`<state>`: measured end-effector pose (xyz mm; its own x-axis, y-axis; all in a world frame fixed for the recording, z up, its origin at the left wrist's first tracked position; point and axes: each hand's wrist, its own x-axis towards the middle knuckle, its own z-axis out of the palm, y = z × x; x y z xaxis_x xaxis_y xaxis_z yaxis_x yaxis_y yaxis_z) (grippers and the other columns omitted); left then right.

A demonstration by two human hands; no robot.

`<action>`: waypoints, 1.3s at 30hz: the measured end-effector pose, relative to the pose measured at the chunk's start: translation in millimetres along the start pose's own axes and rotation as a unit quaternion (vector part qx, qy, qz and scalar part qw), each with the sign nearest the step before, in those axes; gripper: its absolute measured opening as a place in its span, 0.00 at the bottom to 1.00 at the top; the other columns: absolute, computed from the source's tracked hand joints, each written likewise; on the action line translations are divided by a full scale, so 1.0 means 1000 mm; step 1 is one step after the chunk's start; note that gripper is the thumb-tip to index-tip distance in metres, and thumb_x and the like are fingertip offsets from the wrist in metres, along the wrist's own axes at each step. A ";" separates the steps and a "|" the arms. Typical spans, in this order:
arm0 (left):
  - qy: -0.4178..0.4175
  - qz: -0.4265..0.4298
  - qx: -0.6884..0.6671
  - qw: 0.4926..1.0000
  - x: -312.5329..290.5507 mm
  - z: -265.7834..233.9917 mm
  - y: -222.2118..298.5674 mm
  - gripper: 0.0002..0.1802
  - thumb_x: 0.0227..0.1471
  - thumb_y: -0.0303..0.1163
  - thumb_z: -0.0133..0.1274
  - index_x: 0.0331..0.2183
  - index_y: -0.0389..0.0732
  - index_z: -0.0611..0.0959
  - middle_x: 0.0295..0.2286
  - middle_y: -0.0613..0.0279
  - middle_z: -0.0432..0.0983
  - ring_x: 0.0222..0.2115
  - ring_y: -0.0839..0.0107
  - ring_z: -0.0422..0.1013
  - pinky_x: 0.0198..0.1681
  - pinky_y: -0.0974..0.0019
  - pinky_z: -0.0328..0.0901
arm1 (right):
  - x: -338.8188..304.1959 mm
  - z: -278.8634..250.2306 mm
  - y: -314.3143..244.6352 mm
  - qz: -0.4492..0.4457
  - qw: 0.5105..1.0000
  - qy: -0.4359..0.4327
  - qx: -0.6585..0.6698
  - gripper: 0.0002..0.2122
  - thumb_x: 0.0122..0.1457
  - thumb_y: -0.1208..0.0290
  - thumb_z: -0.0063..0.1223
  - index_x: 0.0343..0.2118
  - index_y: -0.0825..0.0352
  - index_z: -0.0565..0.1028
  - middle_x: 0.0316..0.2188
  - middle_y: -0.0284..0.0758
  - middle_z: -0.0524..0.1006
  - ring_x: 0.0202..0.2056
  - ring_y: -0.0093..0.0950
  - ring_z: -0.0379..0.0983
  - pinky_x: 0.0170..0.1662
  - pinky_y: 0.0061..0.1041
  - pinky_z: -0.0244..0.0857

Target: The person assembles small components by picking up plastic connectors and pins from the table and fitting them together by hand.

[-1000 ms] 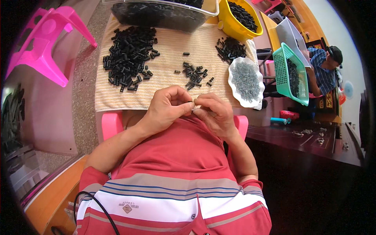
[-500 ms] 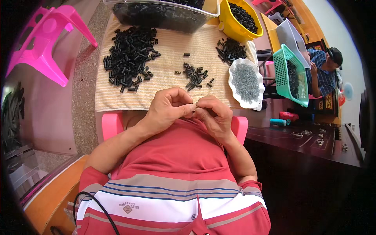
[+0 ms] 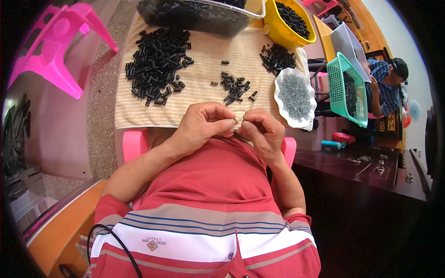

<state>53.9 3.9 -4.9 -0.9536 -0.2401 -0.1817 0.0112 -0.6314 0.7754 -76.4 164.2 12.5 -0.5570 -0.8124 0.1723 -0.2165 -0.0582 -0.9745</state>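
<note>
My left hand [image 3: 206, 125] and my right hand [image 3: 263, 132] are held close together over my lap, at the near edge of the towel-covered table [image 3: 204, 104]. Both are closed in a pinch, thumb against forefinger, with a small gap between them. Whatever the fingertips hold is too small and too hidden to name. Just beyond them lies a small cluster of short black parts [image 3: 232, 88]. A large heap of black tube-like pieces [image 3: 157, 60] spreads to the left. On the right, a white scalloped dish [image 3: 281, 107] holds many small clear pieces [image 3: 295, 97].
A clear bin [image 3: 257, 10] of black parts and a yellow tub [image 3: 270, 32] stand at the far edge. Slim black pieces [image 3: 278, 59] lie before the tub. Rightward are a green basket [image 3: 338, 90] and a seated person [image 3: 384, 88]. A pink stool [image 3: 55, 51] stands left.
My hands have drawn slightly apart, the right one shifting right, where they met before. The whole view has shifted a little, and the table things look otherwise the same.
</note>
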 end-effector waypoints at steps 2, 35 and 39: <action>-0.006 -0.001 0.005 1.000 0.000 0.000 -0.001 0.08 0.54 0.24 0.60 0.38 0.34 0.81 0.31 0.63 0.80 0.32 0.76 0.76 0.38 0.73 0.73 | 0.000 -0.002 0.001 -0.011 1.000 -0.003 -0.010 0.04 0.56 0.86 0.56 0.35 0.74 0.76 0.33 0.36 0.75 0.32 0.22 0.75 0.34 0.19 0.70; -0.022 -0.067 -0.019 0.997 0.000 0.000 0.008 0.09 0.49 0.21 0.62 0.33 0.37 0.78 0.28 0.63 0.79 0.28 0.75 0.76 0.33 0.73 0.73 | 0.028 -0.028 -0.022 -0.135 0.914 -0.072 -0.375 0.11 0.53 0.80 0.60 0.40 0.69 0.77 0.36 0.40 0.78 0.34 0.37 0.78 0.35 0.31 0.71; -0.008 -0.049 0.010 0.999 0.000 0.002 0.007 0.09 0.48 0.21 0.63 0.32 0.38 0.78 0.28 0.63 0.79 0.28 0.75 0.76 0.32 0.72 0.72 | 0.049 -0.031 -0.016 -0.134 0.830 -0.076 -0.536 0.09 0.54 0.76 0.57 0.38 0.68 0.77 0.35 0.40 0.78 0.38 0.39 0.75 0.40 0.35 0.71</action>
<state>53.0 0.8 1.4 -0.9544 -0.1669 -0.2474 -0.0876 -0.6359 0.7668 -125.5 143.3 41.3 -0.2836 -0.9219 0.2638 -0.9507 0.2344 -0.2028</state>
